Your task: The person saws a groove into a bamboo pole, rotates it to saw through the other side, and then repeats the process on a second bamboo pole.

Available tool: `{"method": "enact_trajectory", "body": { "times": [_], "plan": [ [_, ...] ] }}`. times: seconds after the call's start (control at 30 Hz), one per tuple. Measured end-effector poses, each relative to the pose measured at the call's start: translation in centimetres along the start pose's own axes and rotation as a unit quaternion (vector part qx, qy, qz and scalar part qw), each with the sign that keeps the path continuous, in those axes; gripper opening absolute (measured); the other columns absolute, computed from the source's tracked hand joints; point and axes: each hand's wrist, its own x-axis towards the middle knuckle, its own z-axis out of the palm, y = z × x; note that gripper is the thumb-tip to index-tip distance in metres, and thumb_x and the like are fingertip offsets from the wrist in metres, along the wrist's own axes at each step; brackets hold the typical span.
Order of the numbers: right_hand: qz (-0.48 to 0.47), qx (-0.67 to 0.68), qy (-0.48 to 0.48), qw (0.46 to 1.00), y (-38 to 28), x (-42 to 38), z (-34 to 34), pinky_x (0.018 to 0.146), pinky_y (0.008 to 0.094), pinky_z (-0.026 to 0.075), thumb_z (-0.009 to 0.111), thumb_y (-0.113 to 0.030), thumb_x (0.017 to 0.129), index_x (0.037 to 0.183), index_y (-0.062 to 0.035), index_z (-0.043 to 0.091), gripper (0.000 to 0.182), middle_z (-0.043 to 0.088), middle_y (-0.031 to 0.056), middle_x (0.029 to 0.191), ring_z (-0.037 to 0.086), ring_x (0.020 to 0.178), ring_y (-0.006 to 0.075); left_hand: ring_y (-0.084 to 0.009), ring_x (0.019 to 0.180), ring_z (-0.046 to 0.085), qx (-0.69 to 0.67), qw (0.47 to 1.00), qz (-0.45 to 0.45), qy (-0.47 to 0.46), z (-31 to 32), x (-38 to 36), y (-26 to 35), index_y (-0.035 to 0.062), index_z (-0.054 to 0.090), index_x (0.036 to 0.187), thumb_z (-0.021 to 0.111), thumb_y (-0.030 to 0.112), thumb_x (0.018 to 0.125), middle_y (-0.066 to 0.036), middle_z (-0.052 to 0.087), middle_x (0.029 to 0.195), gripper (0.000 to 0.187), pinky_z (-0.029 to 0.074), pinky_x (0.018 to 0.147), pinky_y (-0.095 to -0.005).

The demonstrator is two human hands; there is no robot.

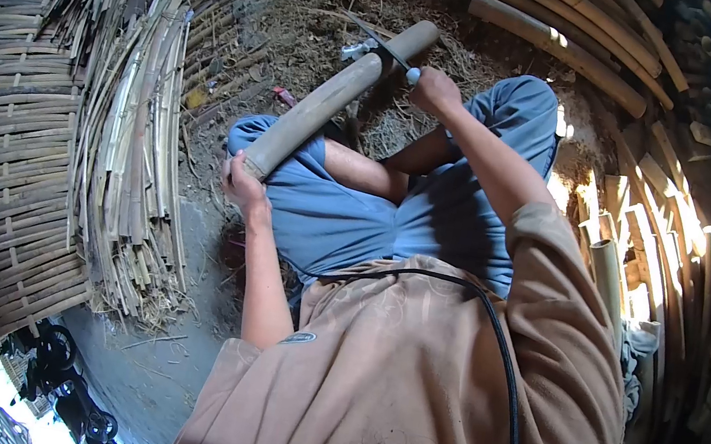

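A thick bamboo pole (309, 117) lies slanted over my crossed legs, its far end resting near the littered ground. My left hand (244, 186) is closed around the pole's near end, beside my knee. In my right hand (437, 94) is a knife (372, 37), gripped by its handle, whose pale rounded end shows beside the fist. The blade lies crosswise over the pole, close to the far end. Just beyond the blade sits a small whitish object (357, 48). A small red-pink item (284, 96) lies left of the pole.
A bundle of split bamboo strips (140, 123) lies at left, alongside a woven bamboo panel (6, 139). Long bamboo poles (559, 54) are at the upper right, and more cut pieces (650, 241) crowd the right side. Motorcycles (72, 396) stand at lower left.
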Motion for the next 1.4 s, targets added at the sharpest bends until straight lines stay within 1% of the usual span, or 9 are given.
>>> {"method": "enact_trajectory", "body": {
  "times": [0.17, 0.27, 0.43, 0.53, 0.8, 0.83, 0.93, 1.1, 1.4],
  "plan": [
    [-0.030, 0.036, 0.022, 0.999, -2.0, -1.4, 1.1, 0.083, 0.0490, 0.054, 0.061, -0.013, 0.076, 0.094, -0.0033, 0.068, 0.022, 0.069, 0.0235, 0.098, 0.067, 0.096, 0.0391, -0.0187, 0.078, 0.054, -0.009, 0.999, 0.036, -0.010, -0.2, 0.4, -0.4, -0.0003, 0.060, 0.074, 0.059, 0.019, 0.085, -0.007, 0.058, 0.081, 0.022, 0.044, 0.075, -0.0349],
    [-0.073, 0.017, 0.005, 0.997, -2.0, -4.1, 1.5, 0.082, 0.0493, 0.055, 0.056, -0.016, 0.080, 0.097, -0.0037, 0.068, 0.024, 0.069, 0.0237, 0.098, 0.068, 0.094, 0.0401, -0.0181, 0.071, 0.055, 0.004, 0.994, 0.105, -0.008, -0.6, 1.6, -2.4, 0.0045, 0.065, 0.080, 0.060, 0.028, 0.084, -0.006, 0.060, 0.084, 0.024, 0.037, 0.047, -0.0332],
    [0.025, 0.004, 0.044, 0.999, 0.7, 1.8, 0.4, 0.079, 0.0482, 0.056, 0.058, -0.016, 0.081, 0.101, -0.0033, 0.067, 0.025, 0.069, 0.0225, 0.103, 0.068, 0.095, 0.0382, -0.0205, 0.081, 0.056, 0.020, 0.993, 0.115, -0.017, -0.7, 1.1, -2.0, -0.0023, 0.064, 0.078, 0.057, 0.019, 0.084, -0.010, 0.061, 0.083, 0.023, 0.044, 0.080, -0.0355],
    [0.022, 0.012, 0.001, 1.000, -0.2, 2.0, -0.1, 0.081, 0.0478, 0.055, 0.058, -0.017, 0.081, 0.101, -0.0025, 0.066, 0.026, 0.069, 0.0225, 0.104, 0.068, 0.097, 0.0380, -0.0209, 0.079, 0.057, 0.061, 0.987, 0.148, -0.015, -1.1, 1.4, -2.1, -0.0003, 0.065, 0.081, 0.059, 0.024, 0.085, -0.009, 0.061, 0.085, 0.025, 0.046, 0.073, -0.0350],
    [-0.004, 0.027, 0.028, 0.999, 0.3, -1.8, 2.1, 0.082, 0.0515, 0.053, 0.056, -0.014, 0.081, 0.104, -0.0059, 0.065, 0.026, 0.068, 0.0255, 0.101, 0.066, 0.097, 0.0422, -0.0218, 0.083, 0.059, -0.034, 0.999, 0.019, 0.010, 0.0, 0.8, -1.0, -0.0013, 0.067, 0.090, 0.058, 0.021, 0.083, -0.011, 0.064, 0.091, 0.025, 0.047, 0.070, -0.0346],
    [-0.009, 0.024, 0.042, 0.999, 0.7, 0.0, 2.1, 0.082, 0.0512, 0.053, 0.056, -0.014, 0.081, 0.102, -0.0040, 0.065, 0.025, 0.068, 0.0255, 0.100, 0.066, 0.097, 0.0421, -0.0200, 0.081, 0.059, 0.030, 0.998, -0.048, -0.005, -0.1, -0.1, 0.7, 0.0011, 0.067, 0.093, 0.058, 0.023, 0.083, -0.010, 0.064, 0.094, 0.025, 0.042, 0.052, -0.0312],
    [-0.031, 0.047, 0.033, 0.998, -0.7, 0.5, 1.6, 0.083, 0.0498, 0.053, 0.059, -0.015, 0.079, 0.096, 0.0012, 0.066, 0.025, 0.068, 0.0255, 0.100, 0.066, 0.098, 0.0406, -0.0189, 0.081, 0.060, 0.011, 0.998, -0.065, 0.013, 0.2, 1.4, 0.8, 0.0020, 0.067, 0.094, 0.059, 0.022, 0.083, -0.010, 0.064, 0.095, 0.024, 0.036, 0.043, -0.0289],
    [-0.049, 0.049, 0.000, 0.998, -2.3, -3.2, 1.7, 0.083, 0.0510, 0.053, 0.058, -0.015, 0.081, 0.102, -0.0031, 0.064, 0.025, 0.068, 0.0249, 0.099, 0.066, 0.097, 0.0423, -0.0192, 0.076, 0.059, -0.028, 0.999, -0.027, -0.001, -0.3, 2.3, -1.4, -0.0003, 0.065, 0.092, 0.058, 0.023, 0.085, -0.010, 0.063, 0.092, 0.025, 0.046, 0.058, -0.0330],
    [-0.016, 0.033, 0.031, 0.999, -2.1, 0.1, 1.2, 0.080, 0.0485, 0.056, 0.060, -0.017, 0.080, 0.095, -0.0018, 0.069, 0.023, 0.070, 0.0230, 0.099, 0.069, 0.094, 0.0386, -0.0184, 0.066, 0.057, 0.012, 0.999, -0.039, 0.002, 0.0, 1.2, 0.5, 0.0035, 0.064, 0.087, 0.061, 0.028, 0.083, -0.007, 0.062, 0.085, 0.025, 0.037, 0.043, -0.0318]
  ]
}}
